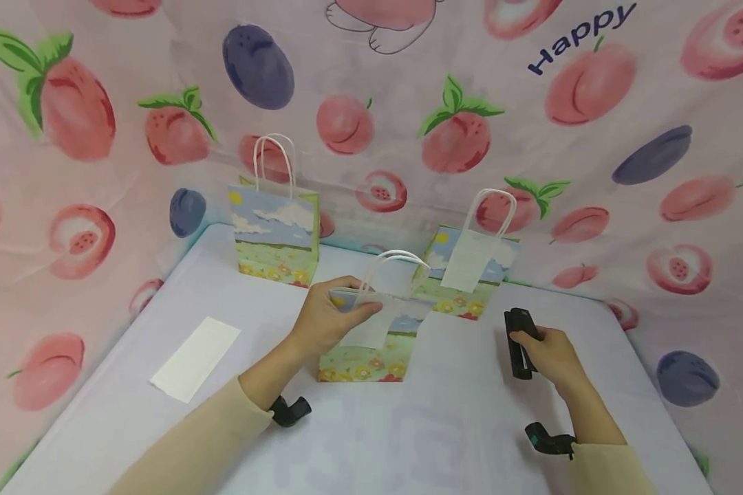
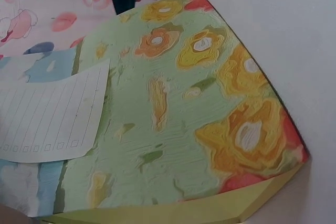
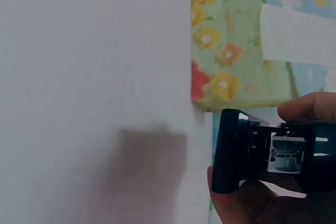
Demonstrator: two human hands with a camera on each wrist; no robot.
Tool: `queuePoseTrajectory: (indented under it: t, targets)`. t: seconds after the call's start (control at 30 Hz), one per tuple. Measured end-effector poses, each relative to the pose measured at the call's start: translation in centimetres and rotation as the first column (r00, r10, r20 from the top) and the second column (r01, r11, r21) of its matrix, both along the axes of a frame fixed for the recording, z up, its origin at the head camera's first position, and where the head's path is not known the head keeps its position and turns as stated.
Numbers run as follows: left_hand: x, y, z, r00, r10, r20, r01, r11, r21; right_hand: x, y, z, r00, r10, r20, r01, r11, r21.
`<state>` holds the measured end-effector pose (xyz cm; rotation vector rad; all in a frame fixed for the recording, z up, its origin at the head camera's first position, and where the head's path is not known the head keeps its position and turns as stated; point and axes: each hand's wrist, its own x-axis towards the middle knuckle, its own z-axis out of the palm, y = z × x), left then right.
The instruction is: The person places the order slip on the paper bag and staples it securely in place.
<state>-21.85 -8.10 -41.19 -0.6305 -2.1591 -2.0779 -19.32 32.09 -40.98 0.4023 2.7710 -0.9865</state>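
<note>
My left hand (image 1: 331,313) pinches the top edge of a small paper gift bag (image 1: 371,361) printed with sky, meadow and flowers. A white paper slip (image 1: 368,330) lies against the bag's upper front, under the left thumb. In the left wrist view that slip (image 2: 52,116) shows ruled lines and small boxes. To the right, my right hand (image 1: 554,354) grips a black stapler (image 1: 520,344) above the table, apart from the bag. The right wrist view shows the stapler (image 3: 286,156) with its metal end facing the camera.
A matching bag (image 1: 275,237) stands at the back left. Another bag (image 1: 464,295), with a white slip (image 1: 468,261) on its front, stands at the back right. A loose white slip (image 1: 195,357) lies on the white table (image 1: 446,440) at left. Fruit-printed cloth (image 1: 384,137) hangs behind.
</note>
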Motion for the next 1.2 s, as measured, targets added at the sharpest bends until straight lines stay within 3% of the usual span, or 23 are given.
queuePoseTrajectory:
  t: [0.17,0.5,0.73,0.87,1.07,1.2]
  targets:
    - [0.1,-0.2,0.4,0.999,-0.026,0.033,0.027,0.999,-0.026,0.1,1.1,-0.9,1.0,0.005,0.018,-0.006,0.997,0.079]
    - [0.3,-1.7,1.1,0.995,-0.03,0.094,0.051,0.972,-0.228,0.8,2.8,-2.1,0.997,-0.034,0.065,0.027,0.995,0.1]
    - [0.2,-3.4,1.0,0.999,-0.034,0.038,0.044,0.945,-0.325,0.8,3.9,-2.9,0.998,-0.019,0.063,0.011,0.993,0.12]
    - [0.4,-4.7,0.5,0.996,-0.039,0.074,0.066,0.915,-0.397,0.9,4.1,-3.3,0.998,-0.016,0.065,0.008,0.993,0.117]
    - [0.9,-6.3,-0.3,0.986,-0.047,0.158,0.125,0.836,-0.534,1.1,4.2,-3.5,0.997,-0.009,0.075,-0.001,0.99,0.138]
    - [1.1,-6.9,-0.8,0.98,-0.085,0.182,0.176,0.801,-0.572,1.3,4.2,-2.8,0.997,0.012,0.07,-0.026,0.978,0.207]
